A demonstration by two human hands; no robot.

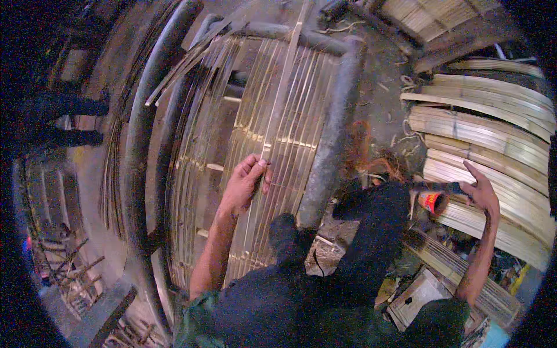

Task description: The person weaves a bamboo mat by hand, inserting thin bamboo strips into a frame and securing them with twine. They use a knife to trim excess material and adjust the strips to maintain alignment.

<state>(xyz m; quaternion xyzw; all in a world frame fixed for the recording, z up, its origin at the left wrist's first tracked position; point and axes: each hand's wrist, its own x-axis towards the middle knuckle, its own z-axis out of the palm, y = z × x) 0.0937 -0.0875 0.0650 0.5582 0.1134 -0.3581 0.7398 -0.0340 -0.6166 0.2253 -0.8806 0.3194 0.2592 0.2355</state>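
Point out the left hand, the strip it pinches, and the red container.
Left hand [242, 184]: head view, back of the hand.
Strip [282, 87]: head view, about midway along its length.
Red container [429, 202]: head view, outer side wall.

Thin strips [243, 104] crowd beneath the fingers of the left hand [249, 182], leaving only slits, though a wider gap [223, 133] opens to their left. Ahead of those fingertips, a long pale strip [284, 81] occupies the path. To their right, a thick grey pole [333, 139] stands as a barrier; past it, bare floor [384, 87] offers passage, narrowed nearer by an orange fibre tangle [361, 142]. A dark-trousered leg [371, 232] intrudes between both hands. Slat bundles [487, 124] hem in the right hand's [480, 191] fingers, a red can [430, 202] to their lower left.
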